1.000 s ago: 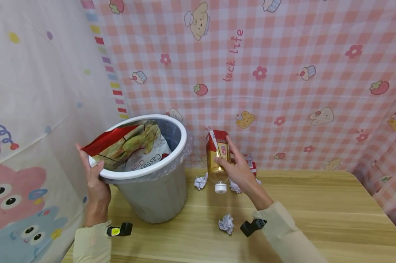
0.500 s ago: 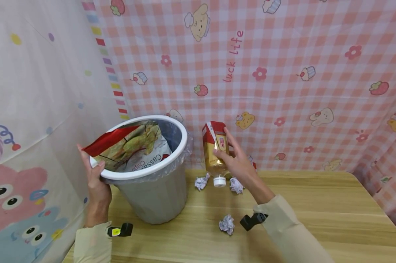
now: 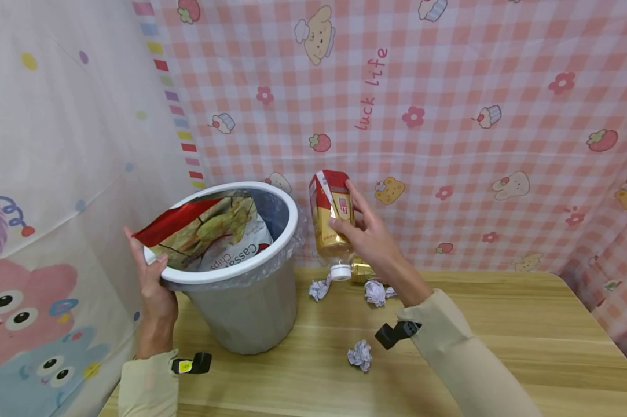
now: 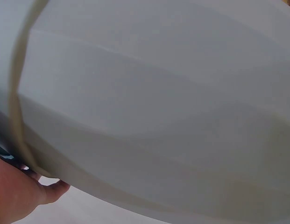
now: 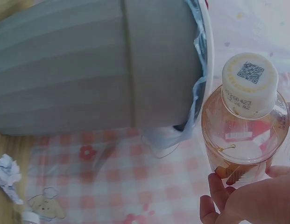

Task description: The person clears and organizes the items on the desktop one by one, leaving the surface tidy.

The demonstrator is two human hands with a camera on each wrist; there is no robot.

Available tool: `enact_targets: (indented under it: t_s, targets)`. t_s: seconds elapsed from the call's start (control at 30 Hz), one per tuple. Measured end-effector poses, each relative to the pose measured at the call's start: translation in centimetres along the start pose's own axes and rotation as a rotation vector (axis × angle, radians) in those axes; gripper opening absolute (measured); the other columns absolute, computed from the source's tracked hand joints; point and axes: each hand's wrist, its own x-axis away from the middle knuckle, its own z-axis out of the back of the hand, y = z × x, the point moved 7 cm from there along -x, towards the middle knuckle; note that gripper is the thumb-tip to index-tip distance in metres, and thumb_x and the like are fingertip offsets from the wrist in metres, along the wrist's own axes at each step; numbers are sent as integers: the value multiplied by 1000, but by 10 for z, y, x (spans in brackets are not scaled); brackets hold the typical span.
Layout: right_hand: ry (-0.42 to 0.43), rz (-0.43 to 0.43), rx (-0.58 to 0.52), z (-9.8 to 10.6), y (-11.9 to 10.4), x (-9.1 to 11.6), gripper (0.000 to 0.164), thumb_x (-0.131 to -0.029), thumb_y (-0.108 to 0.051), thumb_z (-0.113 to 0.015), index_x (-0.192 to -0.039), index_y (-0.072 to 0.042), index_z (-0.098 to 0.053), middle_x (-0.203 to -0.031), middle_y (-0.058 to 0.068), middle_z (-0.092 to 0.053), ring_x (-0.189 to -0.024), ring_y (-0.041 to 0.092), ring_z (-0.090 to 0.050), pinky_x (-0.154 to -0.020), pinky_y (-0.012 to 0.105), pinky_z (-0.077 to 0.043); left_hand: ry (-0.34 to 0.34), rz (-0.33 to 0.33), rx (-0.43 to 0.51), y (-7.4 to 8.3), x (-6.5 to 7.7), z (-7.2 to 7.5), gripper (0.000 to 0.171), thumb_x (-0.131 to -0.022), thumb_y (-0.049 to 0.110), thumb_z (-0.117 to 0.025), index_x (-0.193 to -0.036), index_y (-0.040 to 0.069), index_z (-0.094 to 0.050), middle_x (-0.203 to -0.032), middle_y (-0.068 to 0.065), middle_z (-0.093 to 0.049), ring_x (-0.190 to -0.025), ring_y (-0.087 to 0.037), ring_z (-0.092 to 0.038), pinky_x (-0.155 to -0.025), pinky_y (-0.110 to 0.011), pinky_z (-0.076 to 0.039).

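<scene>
In the head view, my left hand [image 3: 156, 295] grips the white rim of a grey trash can [image 3: 248, 313] at its left side, thumb over the edge. A red, green and white cassava chips bag [image 3: 222, 231] fills much of the can's mouth. To the right of the rim, my right hand [image 3: 378, 249] holds a drink bottle [image 3: 329, 211] in the air, its white cap tilted down. The right wrist view shows the bottle's clear shoulder and printed cap [image 5: 251, 84] close beside the rim. In the left wrist view, the can's wall hides most of the left hand [image 4: 23, 196].
Crumpled paper balls lie on the wooden table, one [image 3: 360, 355] near the front and others [image 3: 320, 288] farther back. Behind the right hand is a gold item [image 3: 362, 270], partly hidden. A clear liner [image 3: 297, 237] hangs over the can's rim. Patterned cloth walls [image 3: 448, 145] enclose the table.
My right hand has raised the bottle and carried it left toward the trash can, uncovering more of the paper and the gold item behind. My left hand stays on the rim.
</scene>
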Motion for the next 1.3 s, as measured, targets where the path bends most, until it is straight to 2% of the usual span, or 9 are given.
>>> enact_targets:
  t_s: [0.3, 0.7, 0.87, 1.1, 1.3]
  targets:
    - [3, 54, 72, -17, -30, -14, 75, -95, -33, -66, -150, -55, -21, -158, -2, -30, -114, 29, -59, -84, 40, -55, 4, 8, -34, -1, 0, 1, 84, -87, 21, -44, -160, 30, -3, -165, 9, 0, -150, -16, -3, -119, -40, 10]
    - [-79, 119, 32, -51, -69, -31, 73, -95, -31, -65, -151, -52, -23, -154, -4, -30, -110, 28, -62, -83, 40, -55, -1, 3, -28, 0, 0, 0, 84, -87, 21, -42, -160, 29, -1, -165, 8, 1, -150, -16, -2, -119, -39, 11]
    - [-102, 120, 22, -64, -77, -38, 73, -95, -30, -65, -152, -50, -23, -153, -3, -33, -111, 27, -61, -83, 41, -55, 1, 5, -32, -1, -1, 1, 84, -87, 21, -42, -160, 29, -1, -165, 8, 0, -150, -16, -3, -119, -40, 10]
    - [-112, 95, 34, -77, -77, -47, 73, -94, -32, -66, -152, -49, -25, -132, 11, -51, -108, 26, -62, -85, 39, -54, 1, 8, -51, -1, 0, 1, 84, -87, 20, -42, -160, 30, -2, -165, 9, 2, -150, -15, 0, -118, -39, 12]
    - [-121, 87, 60, -92, -80, -57, 72, -93, -33, -68, -153, -46, -28, -146, 2, -44, -112, 23, -59, -86, 38, -54, -5, 8, -43, 0, 0, -1, 84, -87, 20, -42, -160, 30, -1, -165, 9, 3, -150, -16, 0, -118, -39, 12]
